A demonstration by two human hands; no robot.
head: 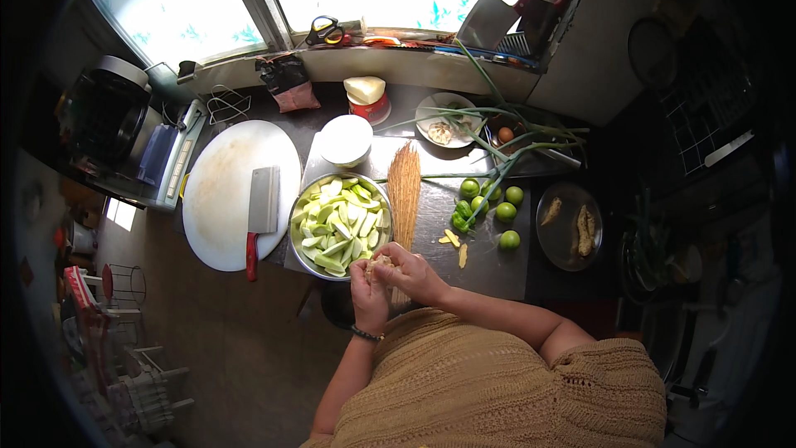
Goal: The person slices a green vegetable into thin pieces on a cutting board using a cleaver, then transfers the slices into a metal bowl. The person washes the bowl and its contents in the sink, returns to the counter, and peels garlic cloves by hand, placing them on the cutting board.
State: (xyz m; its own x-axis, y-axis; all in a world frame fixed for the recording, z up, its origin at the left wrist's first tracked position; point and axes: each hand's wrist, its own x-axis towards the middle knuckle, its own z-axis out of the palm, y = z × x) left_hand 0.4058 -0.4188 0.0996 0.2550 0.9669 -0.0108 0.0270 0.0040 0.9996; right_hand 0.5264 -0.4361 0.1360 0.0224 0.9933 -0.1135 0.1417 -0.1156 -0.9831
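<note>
Both my hands meet over the near edge of a steel bowl, gripping a small pale, papery piece of garlic between the fingers. My left hand, with a beaded bracelet at the wrist, has it from the left. From the right, my right hand pinches it; the fingers partly hide it. Cut light-green vegetable pieces fill the bowl. Just right of the bowl lies a straw whisk broom, its near end behind my hands. More garlic sits on a white plate farther back.
Left, a cleaver lies on a round white cutting board, its red handle overhanging the edge. Several green limes, green peppers and yellow slices lie right. Ginger-like roots rest in a metal dish. Long scallions stretch behind.
</note>
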